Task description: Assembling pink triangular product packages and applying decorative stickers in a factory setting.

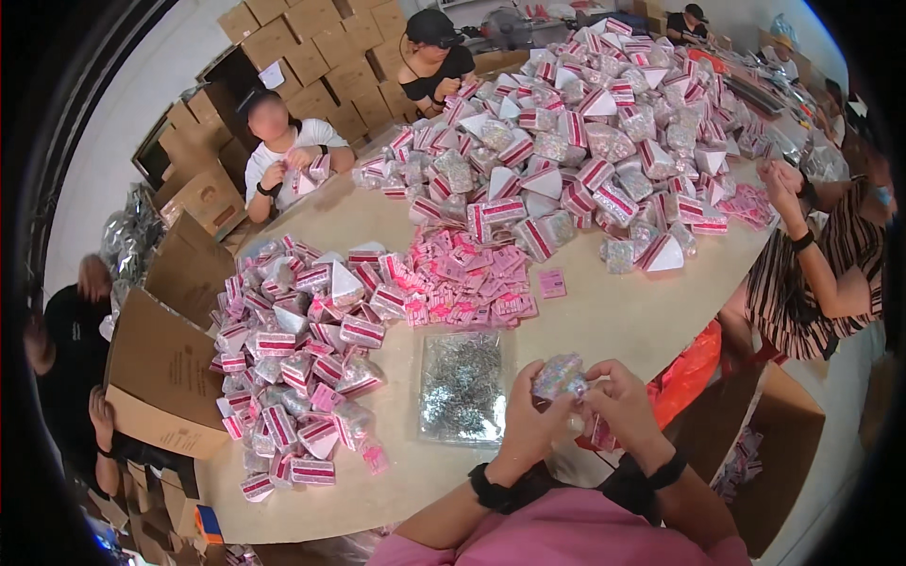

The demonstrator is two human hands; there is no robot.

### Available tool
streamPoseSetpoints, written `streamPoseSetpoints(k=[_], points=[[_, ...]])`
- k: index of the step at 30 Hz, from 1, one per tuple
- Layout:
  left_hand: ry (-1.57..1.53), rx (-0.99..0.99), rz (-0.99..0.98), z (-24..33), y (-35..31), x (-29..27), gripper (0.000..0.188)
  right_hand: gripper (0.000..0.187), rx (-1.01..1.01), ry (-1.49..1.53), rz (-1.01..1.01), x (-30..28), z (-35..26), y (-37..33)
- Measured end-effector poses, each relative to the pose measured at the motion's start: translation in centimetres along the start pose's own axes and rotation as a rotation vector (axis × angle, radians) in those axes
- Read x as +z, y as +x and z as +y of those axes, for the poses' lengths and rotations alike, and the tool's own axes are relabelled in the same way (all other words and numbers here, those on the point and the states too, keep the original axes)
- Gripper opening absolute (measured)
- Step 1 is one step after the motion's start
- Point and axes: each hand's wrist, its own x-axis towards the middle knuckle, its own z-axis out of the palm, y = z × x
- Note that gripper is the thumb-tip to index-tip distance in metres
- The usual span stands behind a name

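Observation:
Close to the table's near edge, my left hand [530, 415] is closed around a small clear bag [561, 376] with shiny, iridescent contents. My right hand [627, 404] pinches at the bag's lower right end, where a bit of pink card [602, 434] shows below the fingers. The fingertips of both hands nearly meet, so what lies between them is partly hidden. Just left of my hands, a clear shallow tray [427, 436] holds a heap of small silver metal pieces. Beyond it lies a pile of small pink printed cards [472, 275], with a single card [552, 283] apart from the rest.
Many filled bags with pink-and-white labels lie heaped at the left [302, 358] and across the far table [604, 141]. An open carton [170, 415] adjoins the left edge; another carton [788, 424] and a red bag [687, 377] stand right. Several people work around the table.

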Motion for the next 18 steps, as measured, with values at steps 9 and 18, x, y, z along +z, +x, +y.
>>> streamPoseSetpoints(k=[9,18], points=[[-0.328,-0.164,0.364,0.4,2.3,-19.0,0.02,0.023,0.251,0.151,-0.278,0.4,-2.0,-0.2],[0.491,0.307,0.771,4.1,3.6,-29.2,0.041,0.013,0.253,0.095,-0.198,-1.0,1.7,0.3]])
